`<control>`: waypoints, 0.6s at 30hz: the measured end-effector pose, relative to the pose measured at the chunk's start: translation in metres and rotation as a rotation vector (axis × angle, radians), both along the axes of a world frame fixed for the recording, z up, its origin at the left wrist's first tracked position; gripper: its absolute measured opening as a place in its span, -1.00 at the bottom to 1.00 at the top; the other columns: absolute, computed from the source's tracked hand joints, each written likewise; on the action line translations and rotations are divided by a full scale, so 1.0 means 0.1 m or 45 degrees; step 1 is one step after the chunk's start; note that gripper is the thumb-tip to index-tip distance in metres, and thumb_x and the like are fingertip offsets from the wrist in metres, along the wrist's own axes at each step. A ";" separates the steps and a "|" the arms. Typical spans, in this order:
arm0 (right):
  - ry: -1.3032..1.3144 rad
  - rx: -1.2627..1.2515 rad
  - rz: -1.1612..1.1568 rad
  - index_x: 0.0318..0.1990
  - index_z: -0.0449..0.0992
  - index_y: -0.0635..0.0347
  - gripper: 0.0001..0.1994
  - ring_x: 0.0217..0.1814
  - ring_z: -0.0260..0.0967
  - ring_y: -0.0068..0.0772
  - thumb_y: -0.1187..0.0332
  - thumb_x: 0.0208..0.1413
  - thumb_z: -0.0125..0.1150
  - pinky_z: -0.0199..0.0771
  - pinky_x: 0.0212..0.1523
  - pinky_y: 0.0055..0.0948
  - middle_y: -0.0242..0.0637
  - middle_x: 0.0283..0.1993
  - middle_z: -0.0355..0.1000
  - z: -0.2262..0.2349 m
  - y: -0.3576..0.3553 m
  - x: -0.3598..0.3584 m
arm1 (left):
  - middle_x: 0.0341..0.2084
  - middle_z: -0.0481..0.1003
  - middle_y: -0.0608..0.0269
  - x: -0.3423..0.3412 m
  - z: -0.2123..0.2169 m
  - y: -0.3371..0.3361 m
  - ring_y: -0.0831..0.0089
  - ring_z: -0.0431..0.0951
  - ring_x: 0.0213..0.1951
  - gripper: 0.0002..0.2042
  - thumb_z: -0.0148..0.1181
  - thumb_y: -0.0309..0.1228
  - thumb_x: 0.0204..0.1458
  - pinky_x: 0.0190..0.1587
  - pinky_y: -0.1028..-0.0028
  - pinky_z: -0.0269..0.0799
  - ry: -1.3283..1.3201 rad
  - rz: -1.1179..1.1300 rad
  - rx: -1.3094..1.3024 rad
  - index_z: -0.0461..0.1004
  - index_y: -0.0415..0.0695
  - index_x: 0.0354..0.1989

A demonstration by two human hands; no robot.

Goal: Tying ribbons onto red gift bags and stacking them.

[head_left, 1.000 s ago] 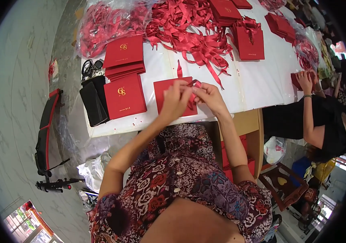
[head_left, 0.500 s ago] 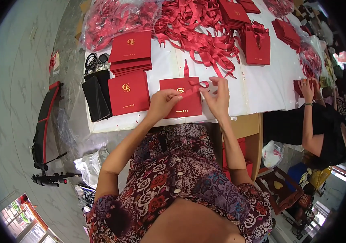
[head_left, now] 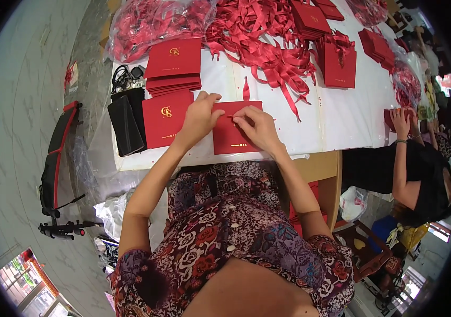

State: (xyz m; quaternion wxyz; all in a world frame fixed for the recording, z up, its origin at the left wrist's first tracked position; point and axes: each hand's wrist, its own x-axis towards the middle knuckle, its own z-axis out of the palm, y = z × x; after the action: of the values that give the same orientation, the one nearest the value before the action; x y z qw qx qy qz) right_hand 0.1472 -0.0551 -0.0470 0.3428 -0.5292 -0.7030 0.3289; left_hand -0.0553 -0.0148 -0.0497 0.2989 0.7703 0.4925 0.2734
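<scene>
A flat red gift bag [head_left: 230, 140] with small gold print lies in front of me near the table's front edge. My right hand [head_left: 257, 127] rests over its upper half, thumb and fingers pinched on a short red ribbon [head_left: 230, 117]; most of that ribbon is hidden by the fingers. My left hand [head_left: 200, 117] hovers at the bag's upper left corner, thumb and fingers apart, with nothing visible between them. Beyond the bag's top edge, a ribbon strip [head_left: 246, 90] lies on the table. Another red bag [head_left: 164, 127] lies flat to the left, partly behind my left hand.
A stack of red bags [head_left: 172, 58] stands behind on the left, beside a black case [head_left: 126, 127] and cables [head_left: 126, 79]. Loose red ribbons [head_left: 267, 47] are heaped at the back, with a plastic sack [head_left: 157, 26] of more. A co-worker's hand [head_left: 400, 124] is at far right.
My left hand has let go of the ribbon and moved up and left. The right hand has come left and down onto the bag, and the ribbon loop no longer shows.
</scene>
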 end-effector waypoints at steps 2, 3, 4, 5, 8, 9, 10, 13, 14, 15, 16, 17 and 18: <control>-0.034 0.024 -0.040 -0.34 0.52 0.18 -0.88 -0.40 0.42 -0.20 0.34 0.06 0.25 0.39 -0.37 -0.29 -0.23 -0.43 0.43 -0.02 -0.01 -0.02 | -0.29 0.41 0.09 0.03 -0.10 -0.04 0.11 0.54 -0.34 -0.62 0.39 -0.43 -0.14 -0.29 0.26 0.48 0.217 0.010 0.205 0.45 -0.17 -0.11; -0.069 0.050 -0.085 -0.36 0.51 0.18 -0.88 -0.40 0.42 -0.19 0.34 0.05 0.24 0.39 -0.38 -0.28 -0.23 -0.44 0.43 -0.03 -0.01 -0.03 | -0.29 0.41 0.09 0.07 -0.08 -0.07 0.11 0.54 -0.34 -0.62 0.39 -0.43 -0.14 -0.29 0.26 0.48 0.215 0.006 0.204 0.45 -0.17 -0.11; -0.070 0.049 -0.089 -0.36 0.51 0.18 -0.88 -0.40 0.42 -0.19 0.34 0.05 0.24 0.39 -0.38 -0.28 -0.23 -0.44 0.43 -0.04 0.00 -0.04 | -0.24 0.38 0.04 0.12 -0.07 -0.10 0.05 0.53 -0.29 -0.62 0.38 -0.47 -0.15 -0.28 0.22 0.48 0.231 0.010 0.140 0.43 -0.18 -0.12; -0.108 0.106 -0.118 -0.39 0.50 0.19 -0.89 -0.40 0.42 -0.18 0.36 0.04 0.23 0.39 -0.38 -0.27 -0.23 -0.44 0.43 -0.04 0.01 -0.06 | -0.18 0.34 0.00 0.16 -0.05 -0.12 -0.02 0.52 -0.25 -0.62 0.38 -0.50 -0.16 -0.26 0.17 0.47 0.248 0.015 0.076 0.40 -0.19 -0.14; -0.150 0.190 -0.166 -0.43 0.49 0.20 -0.90 -0.40 0.42 -0.15 0.37 0.01 0.23 0.39 -0.38 -0.25 -0.22 -0.46 0.43 -0.12 0.01 -0.10 | -0.21 0.35 0.01 0.22 -0.01 -0.15 -0.02 0.51 -0.24 -0.62 0.38 -0.53 -0.20 -0.27 0.16 0.47 0.124 0.001 0.174 0.39 -0.19 -0.17; -0.154 0.220 -0.181 -0.45 0.48 0.20 -0.89 -0.41 0.42 -0.14 0.38 0.00 0.23 0.39 -0.39 -0.24 -0.21 -0.47 0.43 -0.14 0.01 -0.11 | -0.21 0.35 0.01 0.23 0.00 -0.14 -0.02 0.51 -0.24 -0.62 0.38 -0.53 -0.20 -0.27 0.16 0.47 0.124 0.001 0.174 0.39 -0.19 -0.17; -0.154 0.220 -0.181 -0.45 0.48 0.20 -0.89 -0.41 0.42 -0.14 0.38 0.00 0.23 0.39 -0.39 -0.24 -0.21 -0.47 0.43 -0.15 0.01 -0.13 | -0.21 0.35 0.02 0.24 0.01 -0.14 -0.01 0.51 -0.24 -0.64 0.36 -0.55 -0.20 -0.28 0.15 0.46 0.115 -0.014 0.140 0.38 -0.18 -0.19; -0.177 0.224 -0.263 -0.50 0.47 0.20 -0.87 -0.46 0.40 -0.13 0.37 -0.03 0.24 0.37 -0.41 -0.23 -0.19 -0.52 0.41 -0.15 -0.02 -0.20 | -0.24 0.37 0.02 0.23 -0.01 -0.14 0.00 0.51 -0.26 -0.69 0.30 -0.58 -0.18 -0.30 0.13 0.45 0.080 -0.016 0.136 0.35 -0.17 -0.24; -0.187 0.220 -0.280 -0.51 0.46 0.19 -0.87 -0.48 0.39 -0.13 0.37 -0.05 0.24 0.36 -0.43 -0.24 -0.20 -0.54 0.41 -0.15 -0.02 -0.21 | -0.27 0.39 0.03 0.22 -0.02 -0.14 0.01 0.51 -0.28 -0.72 0.26 -0.59 -0.15 -0.31 0.13 0.44 0.054 -0.002 0.165 0.34 -0.17 -0.26; -0.196 0.216 -0.298 -0.52 0.45 0.19 -0.87 -0.50 0.39 -0.13 0.37 -0.07 0.25 0.36 -0.45 -0.24 -0.20 -0.56 0.40 -0.15 -0.03 -0.22 | -0.27 0.39 0.03 0.23 -0.03 -0.14 0.01 0.51 -0.28 -0.72 0.26 -0.59 -0.15 -0.31 0.13 0.44 0.055 -0.002 0.166 0.34 -0.17 -0.26; -0.196 0.217 -0.298 -0.52 0.45 0.19 -0.87 -0.50 0.39 -0.13 0.37 -0.07 0.25 0.36 -0.45 -0.24 -0.20 -0.56 0.40 -0.15 -0.03 -0.24 | -0.33 0.42 0.03 0.23 -0.04 -0.13 0.02 0.51 -0.30 -0.76 0.22 -0.58 -0.13 -0.33 0.13 0.43 0.056 0.002 0.176 0.33 -0.19 -0.27; -0.199 0.196 -0.325 -0.53 0.45 0.19 -0.87 -0.52 0.39 -0.14 0.37 -0.08 0.25 0.35 -0.46 -0.24 -0.21 -0.56 0.40 -0.15 -0.04 -0.25 | -0.40 0.45 0.03 0.24 -0.04 -0.13 0.02 0.52 -0.32 -0.79 0.19 -0.57 -0.11 -0.34 0.13 0.43 0.057 0.007 0.187 0.33 -0.20 -0.28; -0.203 0.175 -0.356 -0.54 0.45 0.19 -0.86 -0.53 0.38 -0.14 0.37 -0.09 0.26 0.35 -0.46 -0.24 -0.22 -0.57 0.40 -0.14 -0.05 -0.26 | -0.40 0.45 0.03 0.26 -0.01 -0.13 0.02 0.52 -0.32 -0.79 0.19 -0.57 -0.11 -0.34 0.13 0.43 0.056 0.004 0.187 0.33 -0.20 -0.28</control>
State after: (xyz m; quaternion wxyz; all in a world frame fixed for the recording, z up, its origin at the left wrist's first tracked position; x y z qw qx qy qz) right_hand 0.1216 -0.0596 -0.0615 0.3636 -0.6217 -0.6683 0.1862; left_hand -0.0294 -0.0282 -0.0503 0.2302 0.7953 0.4788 0.2922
